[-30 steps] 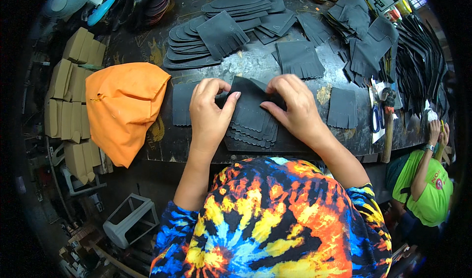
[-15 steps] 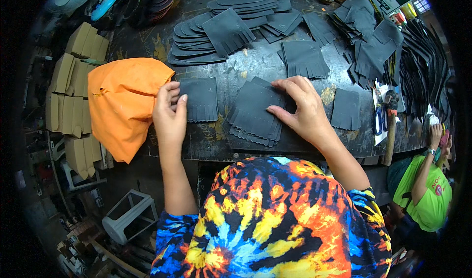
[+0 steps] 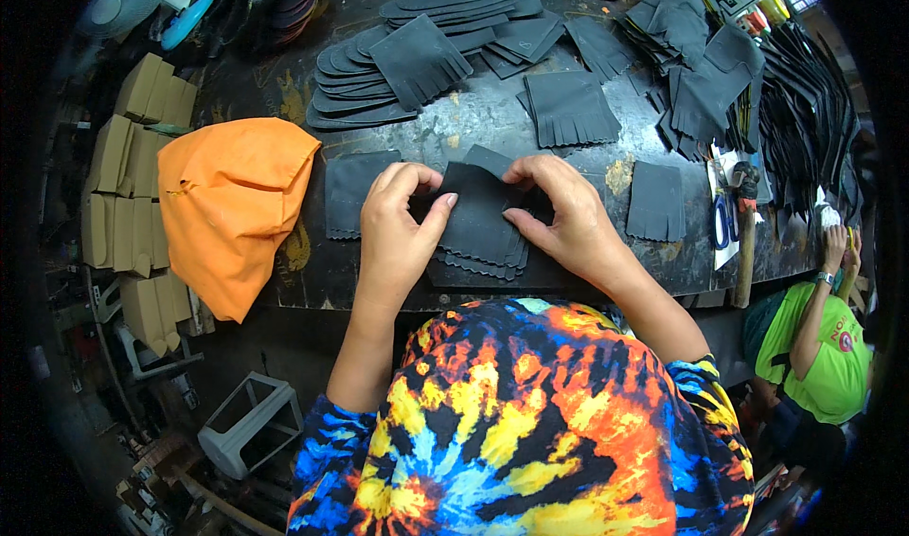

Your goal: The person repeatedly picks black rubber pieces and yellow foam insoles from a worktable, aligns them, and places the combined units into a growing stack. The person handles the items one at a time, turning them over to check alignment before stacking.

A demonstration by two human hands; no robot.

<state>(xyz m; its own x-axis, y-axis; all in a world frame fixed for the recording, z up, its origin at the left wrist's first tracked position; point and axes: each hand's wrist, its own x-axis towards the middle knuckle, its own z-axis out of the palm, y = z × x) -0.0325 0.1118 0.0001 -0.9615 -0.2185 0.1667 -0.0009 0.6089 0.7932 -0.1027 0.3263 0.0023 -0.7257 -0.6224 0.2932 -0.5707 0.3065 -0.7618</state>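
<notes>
**Both hands on the stack of dark scalloped pieces**

Nearest the camera is the tie-dye shirt [image 3: 530, 422], with both forearms rising from it toward twelve o'clock. The left hand [image 3: 398, 228] and right hand [image 3: 568, 219] meet over a stack of dark pieces [image 3: 478, 228] at the near edge of the workbench [image 3: 473, 119]. Each hand pinches the top piece between thumb and fingers, so both grips are closed on it; the left thumb presses in from nine o'clock, the right thumb from three.

To do this well, I judge the top piece should be peeled away alone, the lower pieces held flat and the scalloped edges kept lined up.

Just beside the stack at nine o'clock lies a single dark piece [image 3: 352, 193], and beyond it an orange cloth bag [image 3: 232, 209] hangs over the bench edge. At three o'clock sits a fringed piece [image 3: 656, 202], then a hammer [image 3: 744, 228] near the bench corner.

Farther off, at twelve, are another fringed piece [image 3: 571, 108] and a fanned pile of dark shapes [image 3: 417, 48]. A person in a green shirt [image 3: 824, 347] sits at four o'clock.
</notes>
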